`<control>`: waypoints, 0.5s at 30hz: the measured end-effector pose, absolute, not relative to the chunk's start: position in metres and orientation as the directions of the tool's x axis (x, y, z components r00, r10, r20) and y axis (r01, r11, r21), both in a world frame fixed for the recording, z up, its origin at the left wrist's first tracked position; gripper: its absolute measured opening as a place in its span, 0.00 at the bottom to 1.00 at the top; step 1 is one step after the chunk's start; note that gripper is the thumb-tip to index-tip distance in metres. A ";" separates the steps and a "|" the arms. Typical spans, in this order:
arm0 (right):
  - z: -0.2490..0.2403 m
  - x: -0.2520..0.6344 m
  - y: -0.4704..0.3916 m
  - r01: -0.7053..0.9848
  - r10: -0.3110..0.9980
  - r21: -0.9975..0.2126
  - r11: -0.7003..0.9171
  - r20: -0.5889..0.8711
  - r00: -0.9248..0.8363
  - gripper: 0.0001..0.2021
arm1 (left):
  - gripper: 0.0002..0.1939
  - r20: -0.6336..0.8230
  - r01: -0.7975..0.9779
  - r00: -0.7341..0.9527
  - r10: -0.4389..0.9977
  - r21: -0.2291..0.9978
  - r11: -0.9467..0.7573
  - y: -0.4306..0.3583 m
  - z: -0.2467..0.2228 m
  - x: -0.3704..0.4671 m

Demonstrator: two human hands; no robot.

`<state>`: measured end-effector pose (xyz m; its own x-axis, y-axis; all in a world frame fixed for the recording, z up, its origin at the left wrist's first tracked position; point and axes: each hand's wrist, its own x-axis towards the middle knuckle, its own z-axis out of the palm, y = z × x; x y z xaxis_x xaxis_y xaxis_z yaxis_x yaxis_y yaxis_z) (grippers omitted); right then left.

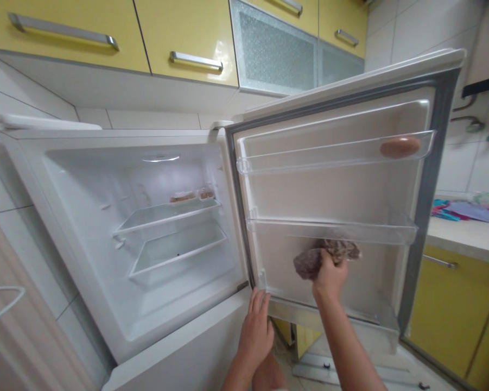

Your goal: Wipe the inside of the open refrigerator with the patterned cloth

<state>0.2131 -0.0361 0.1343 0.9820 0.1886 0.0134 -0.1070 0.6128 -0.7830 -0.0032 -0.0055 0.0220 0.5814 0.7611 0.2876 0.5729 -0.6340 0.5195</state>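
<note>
Glossy yellow wall cabinets [106, 32] with steel bar handles [196, 61] (two doors frosted glass [274, 51]) hang over pale tiled walls [415, 27], while a light countertop [464, 236] on yellow base cabinets [451, 298] runs along the right.

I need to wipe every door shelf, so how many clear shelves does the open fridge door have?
3: the top shelf holding an egg, the middle shelf just above the right hand gripping a cloth, and the bottom shelf, partly hidden by the arm.

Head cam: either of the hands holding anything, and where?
Right hand grips a bunched cloth at its middle, against the fridge door's inner wall. Left hand holds nothing.
</note>
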 end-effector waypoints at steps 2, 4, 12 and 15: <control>0.139 0.198 -0.010 -0.208 0.326 -0.752 0.626 0.009 0.945 0.18 | 0.41 0.288 0.582 0.581 0.761 0.508 -0.636 -0.005 0.022 -0.002; 0.144 0.185 0.006 -0.329 0.468 -0.698 0.636 0.009 0.884 0.16 | 0.41 0.282 0.590 0.581 0.763 0.500 -0.634 -0.006 0.023 0.001; 0.175 0.141 0.025 -0.637 0.767 -0.490 0.596 0.110 0.633 0.08 | 0.40 0.310 0.586 0.572 0.759 0.494 -0.643 -0.003 0.012 0.010; 0.189 0.119 0.030 -0.745 0.825 -0.376 0.551 0.112 0.554 0.07 | 0.38 0.337 0.543 0.589 0.735 0.508 -0.668 0.006 0.002 0.008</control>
